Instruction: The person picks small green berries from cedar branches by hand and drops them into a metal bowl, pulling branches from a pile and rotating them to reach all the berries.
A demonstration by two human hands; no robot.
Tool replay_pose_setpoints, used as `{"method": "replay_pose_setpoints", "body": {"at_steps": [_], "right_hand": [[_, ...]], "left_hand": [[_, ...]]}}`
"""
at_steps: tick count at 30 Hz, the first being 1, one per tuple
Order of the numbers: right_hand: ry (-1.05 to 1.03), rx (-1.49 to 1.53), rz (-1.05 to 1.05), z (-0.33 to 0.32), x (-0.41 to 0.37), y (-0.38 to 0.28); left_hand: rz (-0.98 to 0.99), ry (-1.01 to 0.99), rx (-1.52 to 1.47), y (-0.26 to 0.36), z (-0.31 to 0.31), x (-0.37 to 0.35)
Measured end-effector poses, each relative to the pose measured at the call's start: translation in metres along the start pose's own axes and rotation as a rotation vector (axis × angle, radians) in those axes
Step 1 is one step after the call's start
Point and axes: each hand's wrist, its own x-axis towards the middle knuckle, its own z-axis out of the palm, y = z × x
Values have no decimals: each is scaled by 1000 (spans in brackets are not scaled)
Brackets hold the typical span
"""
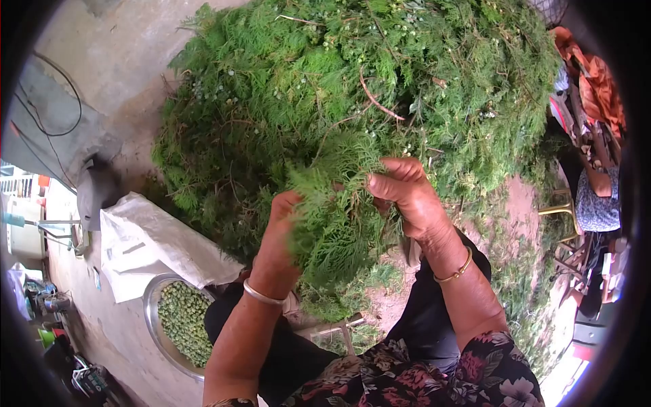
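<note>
Between my hands is a green conifer branch (346, 224) with flat, feathery fronds, slightly blurred on its left side. My left hand (281, 216) is closed around that side, and the foliage hides most of its fingertips. At the branch's upper right edge, my right hand (407, 191) pinches with thumb and curled fingers against the fronds. Anything small inside that pinch is too hidden to make out. Beyond both hands rises a big heap of similar cut branches (271, 95), with small pale green cones showing among the leaves.
Left of my knees stands a metal basin (150, 319) holding many small green cones (183, 322). A white woven sack (152, 237) lies beside it. Cables (64, 129) run along the far left. At right, a seated person (597, 197) is partly visible near an orange cloth (593, 81).
</note>
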Motion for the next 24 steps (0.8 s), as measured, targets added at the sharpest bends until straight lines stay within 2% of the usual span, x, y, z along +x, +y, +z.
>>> {"method": "replay_pose_setpoints", "body": {"at_steps": [2,4,7,9,10,12,13,14,16,18,20,21,22,23,24], "right_hand": [[-10,7,-29,1,0,2],[61,-20,-1,5,-1,0],[78,-18,-11,5,0,2],[76,-25,-10,8,-1,0],[74,-31,-9,9,-1,-1],[123,-24,-24,11,-1,0],[171,-18,-41,11,-2,0],[171,-19,-42,7,-1,-2],[334,11,-93,-10,2,-9],[381,99,-57,-18,3,-11],[463,409,29,-25,3,-13],[364,506,42,-40,4,-6],[364,508,36,-39,5,-11],[452,479,64,-33,5,-17],[540,450,93,-31,4,-21]], "left_hand": [[35,-54,127,7,9,-6],[79,-121,65,2,5,-4],[25,-40,83,7,7,-3],[38,12,272,11,-5,7],[37,13,272,15,-7,9],[144,102,482,21,-12,11],[313,188,517,21,-21,14],[314,187,517,30,-30,14],[277,149,32,58,-53,17],[226,211,-219,81,-67,13],[224,141,-240,98,-94,1],[216,77,-261,105,-111,-7],[209,62,-220,115,-129,-18],[233,47,-189,123,-152,-28],[296,229,-61,130,-160,-44]]}}
